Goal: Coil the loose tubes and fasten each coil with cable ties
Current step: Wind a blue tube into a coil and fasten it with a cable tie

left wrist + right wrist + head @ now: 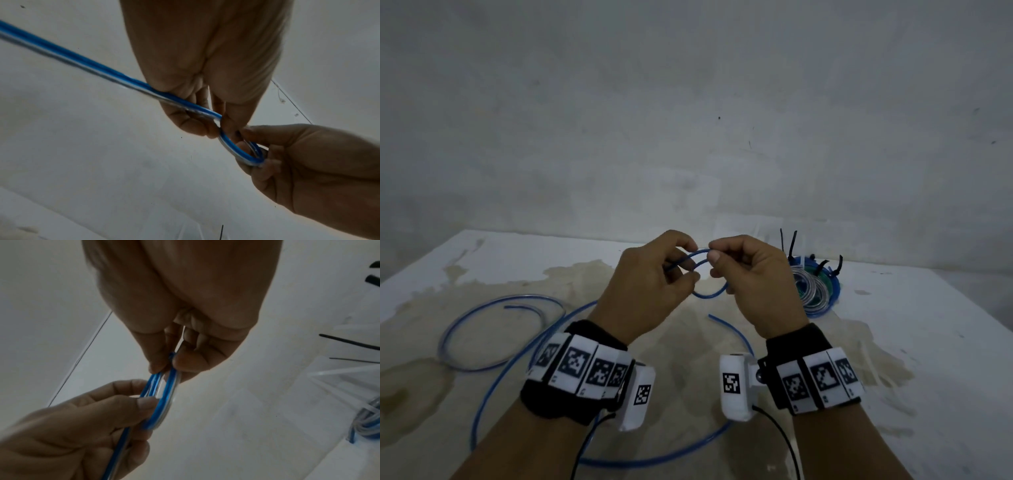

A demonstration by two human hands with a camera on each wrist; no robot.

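A thin blue tube (710, 294) is bent into a small loop held above the table between both hands. My left hand (681, 265) pinches the loop's left side, seen in the left wrist view as a left hand (211, 128) on the tube (236, 147). My right hand (717, 260) pinches the loop's right side; in the right wrist view the right hand (168, 365) holds the doubled tube (164, 395). The rest of the tube (654, 459) trails in a wide arc over the table. A second loose blue tube (493, 329) lies curled at the left.
Finished coils (811, 291) of clear, green and blue tube lie at the right, fastened with black cable ties (792, 245). Clear ties (339, 382) lie beside them. The white table (928, 325) is stained brown and ends at a grey wall (688, 120).
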